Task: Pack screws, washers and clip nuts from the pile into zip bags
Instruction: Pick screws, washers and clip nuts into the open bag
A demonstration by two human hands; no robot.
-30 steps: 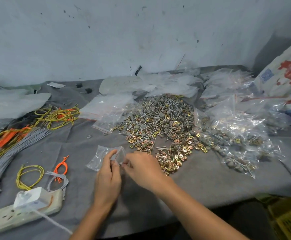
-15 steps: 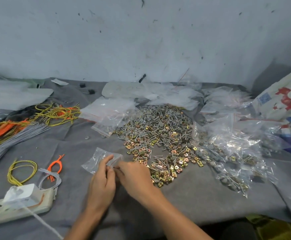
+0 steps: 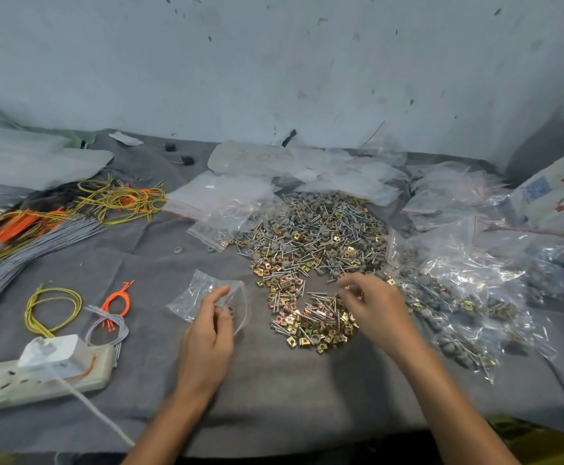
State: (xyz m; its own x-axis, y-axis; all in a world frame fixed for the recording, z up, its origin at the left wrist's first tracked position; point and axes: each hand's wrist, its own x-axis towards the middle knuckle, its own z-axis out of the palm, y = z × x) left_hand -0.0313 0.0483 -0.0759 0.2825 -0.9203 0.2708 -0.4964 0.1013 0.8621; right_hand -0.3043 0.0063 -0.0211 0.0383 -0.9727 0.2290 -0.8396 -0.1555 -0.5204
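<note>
Left hand [image 3: 207,330] grips the small clear zip bag [image 3: 198,290] at its mouth. The bag lies on the grey cloth [image 3: 274,391], just left of the hardware pile [image 3: 314,236]. Right hand [image 3: 378,310] is over the pile's near edge, fingertips bent down among the clip nuts [image 3: 310,330]. Whether it pinches a piece: cannot tell, blurred.

Left hand [image 3: 207,333] holds bag [image 3: 191,292], right hand [image 3: 376,307] at pile [image 3: 314,236].

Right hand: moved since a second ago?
Yes. The right hand left the small clear plastic zip bag that the left hand holds and went rightward over the near edge of the metal hardware pile.
</note>
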